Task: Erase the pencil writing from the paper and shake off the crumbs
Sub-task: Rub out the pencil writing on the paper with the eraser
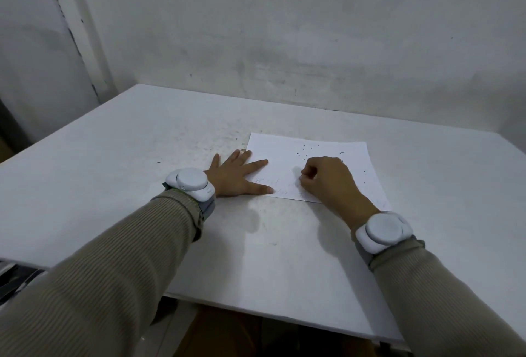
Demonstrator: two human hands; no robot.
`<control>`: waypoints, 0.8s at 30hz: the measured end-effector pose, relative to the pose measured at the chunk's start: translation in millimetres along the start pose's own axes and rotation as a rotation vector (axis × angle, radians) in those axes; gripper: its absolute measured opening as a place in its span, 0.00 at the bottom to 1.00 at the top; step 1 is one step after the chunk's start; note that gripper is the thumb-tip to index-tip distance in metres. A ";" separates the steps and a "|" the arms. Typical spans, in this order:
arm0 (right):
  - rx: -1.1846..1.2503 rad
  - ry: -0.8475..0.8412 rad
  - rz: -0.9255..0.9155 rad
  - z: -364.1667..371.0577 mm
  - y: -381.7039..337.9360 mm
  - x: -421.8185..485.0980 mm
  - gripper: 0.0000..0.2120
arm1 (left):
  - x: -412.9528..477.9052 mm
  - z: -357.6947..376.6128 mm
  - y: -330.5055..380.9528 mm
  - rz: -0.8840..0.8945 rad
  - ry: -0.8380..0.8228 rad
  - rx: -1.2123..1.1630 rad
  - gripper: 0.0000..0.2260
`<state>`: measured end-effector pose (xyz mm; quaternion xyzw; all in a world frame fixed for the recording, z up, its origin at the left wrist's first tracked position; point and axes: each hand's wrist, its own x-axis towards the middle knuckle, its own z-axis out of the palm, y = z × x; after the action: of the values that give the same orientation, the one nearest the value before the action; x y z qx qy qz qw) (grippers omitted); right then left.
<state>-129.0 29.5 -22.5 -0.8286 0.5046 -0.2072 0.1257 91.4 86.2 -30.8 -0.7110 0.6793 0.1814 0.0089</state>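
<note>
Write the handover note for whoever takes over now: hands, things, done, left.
Left hand: flat, fingers spread, presses the paper's left edge onto the table.
Right hand: curled on the paper, grip apparently pinching an eraser, hidden from view.
Done: the paper's far part shows no writing, only crumbs.
To do: erase the faint writing by the near edge, between the hands; then shake off the crumbs.
</note>
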 end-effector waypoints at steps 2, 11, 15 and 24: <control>-0.010 0.010 0.015 -1.3 -0.6 3.6 0.05 | -0.2 -0.4 -0.6 -0.003 -0.002 0.000 0.40; -0.037 0.031 0.016 4.3 -2.0 -3.2 0.05 | 1.8 -0.3 -1.9 0.002 -0.004 0.011 0.40; -0.022 0.011 -0.008 0.4 -8.4 -1.5 0.06 | 3.7 0.4 -2.4 0.000 -0.005 0.014 0.40; -0.002 0.022 -0.014 8.4 -13.5 -1.4 0.06 | 4.7 1.5 -4.1 -0.006 -0.008 0.024 0.41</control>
<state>-115.1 37.0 -24.6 -0.8300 0.5003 -0.2167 0.1176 95.0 82.4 -34.4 -0.7122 0.6792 0.1761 0.0206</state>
